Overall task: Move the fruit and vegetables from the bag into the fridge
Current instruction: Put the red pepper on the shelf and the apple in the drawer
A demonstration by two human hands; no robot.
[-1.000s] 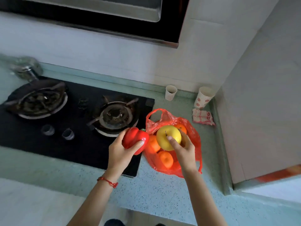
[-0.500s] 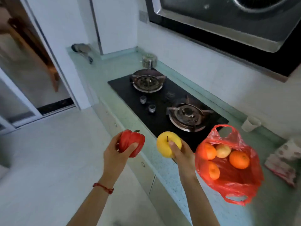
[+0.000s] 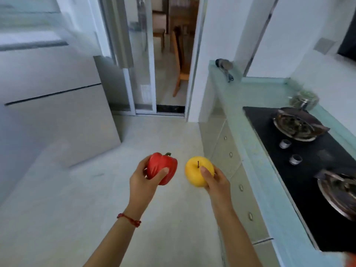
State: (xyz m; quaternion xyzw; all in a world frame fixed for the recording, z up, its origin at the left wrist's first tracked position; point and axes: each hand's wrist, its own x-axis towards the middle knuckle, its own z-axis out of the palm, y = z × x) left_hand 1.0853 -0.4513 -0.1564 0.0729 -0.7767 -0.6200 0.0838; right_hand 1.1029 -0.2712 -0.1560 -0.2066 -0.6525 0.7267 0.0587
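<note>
The step in hand was the carry: both hands were loaded and held out over the pale tiled floor (image 3: 119,189), away from the pale green stone desk (image 3: 256,170) with its black glass gas hob (image 3: 308,170) on the right. The tall brushed-steel fridge (image 3: 54,116) stood to the left, blurred, its doors apparently closed, with a dark seam running across its front.

The left hand (image 3: 141,182) held a glossy red bell pepper with a short green stem (image 3: 162,167). Its fingers were curled round the pepper's far left side, mostly hidden behind it, and the thumb pressed across the near face, so the pepper sat clamped between thumb and fingers, stem up. A thin red cord bracelet (image 3: 129,219) circled that wrist.

The right hand (image 3: 216,182) held a smooth yellow apple with a dark stalk (image 3: 197,171). The thumb lay on the top, just beside the stalk, and the fingers wrapped under and behind the right side, gripping it firmly. The two pieces of produce were near each other but apart.

The bag was barely in view; only a red blur showed at the lower right corner. Most of the task seemingly remained. The next move probably called for turning left toward the fridge and freeing one hand to open a door, perhaps by tucking both items into one grip.
</note>
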